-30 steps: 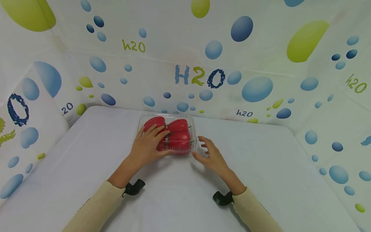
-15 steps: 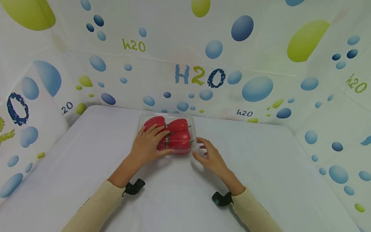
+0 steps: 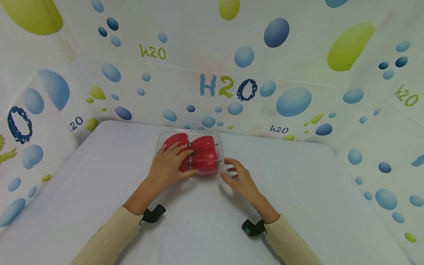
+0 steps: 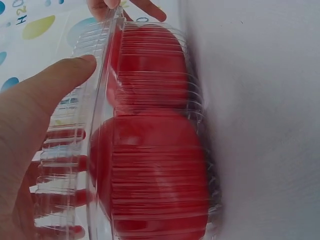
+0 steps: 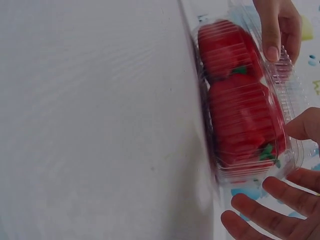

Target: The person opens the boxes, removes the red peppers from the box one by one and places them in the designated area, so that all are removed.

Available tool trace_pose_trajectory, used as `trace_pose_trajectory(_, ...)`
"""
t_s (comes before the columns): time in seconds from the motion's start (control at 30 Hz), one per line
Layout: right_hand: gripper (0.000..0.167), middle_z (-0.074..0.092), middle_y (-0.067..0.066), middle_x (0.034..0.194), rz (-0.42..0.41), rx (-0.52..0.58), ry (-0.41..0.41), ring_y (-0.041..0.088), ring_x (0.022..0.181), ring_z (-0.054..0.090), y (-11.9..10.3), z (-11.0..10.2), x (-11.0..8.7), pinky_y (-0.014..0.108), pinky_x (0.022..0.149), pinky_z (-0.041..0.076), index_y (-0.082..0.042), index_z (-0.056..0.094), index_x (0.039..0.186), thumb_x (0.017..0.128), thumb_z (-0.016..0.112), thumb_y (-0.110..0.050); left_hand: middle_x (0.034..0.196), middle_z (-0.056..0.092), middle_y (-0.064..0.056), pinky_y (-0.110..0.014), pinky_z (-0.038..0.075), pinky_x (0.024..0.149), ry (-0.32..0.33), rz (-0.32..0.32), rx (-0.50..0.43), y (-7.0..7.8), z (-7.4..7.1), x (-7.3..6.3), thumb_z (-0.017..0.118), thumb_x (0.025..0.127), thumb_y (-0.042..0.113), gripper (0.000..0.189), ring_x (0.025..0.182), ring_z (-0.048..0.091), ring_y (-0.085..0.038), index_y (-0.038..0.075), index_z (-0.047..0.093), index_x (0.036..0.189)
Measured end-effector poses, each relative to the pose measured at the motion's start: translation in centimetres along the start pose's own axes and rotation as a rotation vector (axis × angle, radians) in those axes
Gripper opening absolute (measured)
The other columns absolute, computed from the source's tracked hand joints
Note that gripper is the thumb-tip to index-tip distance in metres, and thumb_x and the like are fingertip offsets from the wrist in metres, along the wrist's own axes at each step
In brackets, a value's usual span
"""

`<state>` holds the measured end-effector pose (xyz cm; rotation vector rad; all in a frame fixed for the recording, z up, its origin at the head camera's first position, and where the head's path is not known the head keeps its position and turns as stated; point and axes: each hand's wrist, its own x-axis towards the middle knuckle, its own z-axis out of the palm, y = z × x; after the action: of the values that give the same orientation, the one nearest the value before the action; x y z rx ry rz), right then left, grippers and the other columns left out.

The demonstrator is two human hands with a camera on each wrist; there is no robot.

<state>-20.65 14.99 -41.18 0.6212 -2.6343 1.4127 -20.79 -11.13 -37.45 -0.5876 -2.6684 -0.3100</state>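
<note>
Here the clear box (image 3: 204,165) lies under the splayed left grip (image 3: 168,165), beside the unclenched right grip (image 3: 243,180).

Near the far edge of the table (image 3: 281,173), one pepper (image 3: 184,165) is mostly hidden by the left hand (image 3: 168,166); contact between the right hand (image 3: 242,180) and box (image 3: 220,148) can hardly be judged.

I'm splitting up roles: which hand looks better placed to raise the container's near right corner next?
Probably the right hand: its fingers are spread beside that corner of the container. The left hand lies across the top, likely better suited to steadying.
</note>
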Motion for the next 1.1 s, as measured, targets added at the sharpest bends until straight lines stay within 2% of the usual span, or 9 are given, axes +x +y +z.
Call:
trace_pose_trajectory(0.27,0.048,0.060,0.015,0.128,0.010,0.082,0.074,0.034,0.104,0.064,0.1,0.4,0.1,0.039,0.078,0.055,-0.004,0.053,0.134,0.090,0.069,-0.012,0.123,0.066,-0.011,-0.055,0.042,0.103,0.117,0.059,0.016,0.0,0.0,0.0,0.082,0.070,0.051,0.065,0.122,0.057,-0.034,0.012,0.069,0.121)
trace_pose_trajectory(0.4,0.047,0.060,0.017,0.126,0.029,0.151,0.101,0.036,0.102,0.065,0.3,0.7,0.1,0.040,0.081,0.055,-0.003,0.053,0.132,0.089,0.070,-0.009,0.117,0.070,-0.011,-0.052,0.046,0.098,0.180,0.095,0.020,0.0,0.2,0.0,0.084,0.069,0.050,0.062,0.116,0.061,-0.033,0.011,0.071,0.116)
trace_pose_trajectory(0.5,0.046,0.060,0.019,0.125,0.072,0.231,0.115,0.037,0.103,0.064,0.3,1.0,0.2,0.043,0.078,0.057,-0.002,0.054,0.131,0.089,0.071,-0.008,0.113,0.071,-0.010,-0.050,0.049,0.095,0.215,0.118,0.026,0.0,0.3,0.0,0.084,0.068,0.049,0.061,0.112,0.063,-0.032,0.010,0.072,0.113)
trace_pose_trajectory(0.57,0.046,0.059,0.020,0.124,0.127,0.303,0.129,0.036,0.102,0.064,0.2,1.1,0.3,0.040,0.073,0.058,-0.002,0.054,0.131,0.088,0.072,-0.008,0.111,0.072,-0.010,-0.049,0.050,0.094,0.233,0.129,0.030,-0.1,0.5,0.0,0.085,0.067,0.049,0.060,0.110,0.064,-0.032,0.010,0.073,0.111)
trace_pose_trajectory(0.7,0.047,0.059,0.019,0.122,0.245,0.447,0.164,0.026,0.097,0.065,0.0,1.5,0.4,0.028,0.066,0.056,-0.003,0.056,0.129,0.086,0.074,-0.007,0.109,0.072,-0.010,-0.049,0.052,0.092,0.256,0.141,0.029,-0.2,0.6,0.0,0.085,0.067,0.048,0.059,0.108,0.065,-0.031,0.009,0.073,0.109)
trace_pose_trajectory(0.8,0.047,0.059,0.018,0.121,0.298,0.509,0.181,0.018,0.091,0.065,0.0,1.7,0.5,0.024,0.064,0.054,-0.003,0.056,0.128,0.085,0.075,-0.006,0.107,0.073,-0.010,-0.048,0.052,0.091,0.268,0.149,0.033,-0.2,0.6,0.0,0.086,0.066,0.049,0.059,0.107,0.066,-0.031,0.009,0.074,0.108)
trace_pose_trajectory(0.97,0.048,0.059,0.016,0.118,0.324,0.543,0.203,0.014,0.088,0.064,-0.2,1.8,0.5,0.024,0.062,0.053,-0.004,0.056,0.128,0.084,0.075,-0.005,0.106,0.073,-0.009,-0.047,0.053,0.090,0.301,0.173,0.039,-0.2,0.7,0.0,0.086,0.064,0.050,0.060,0.106,0.066,-0.030,0.010,0.074,0.106)
trace_pose_trajectory(1.1,0.048,0.058,0.015,0.116,0.331,0.558,0.214,0.010,0.084,0.064,-0.3,1.8,0.4,0.023,0.062,0.052,-0.003,0.056,0.128,0.084,0.074,-0.004,0.112,0.069,-0.009,-0.049,0.051,0.093,0.266,0.173,0.041,-0.4,0.9,0.1,0.086,0.065,0.050,0.061,0.111,0.062,-0.030,0.012,0.071,0.111)
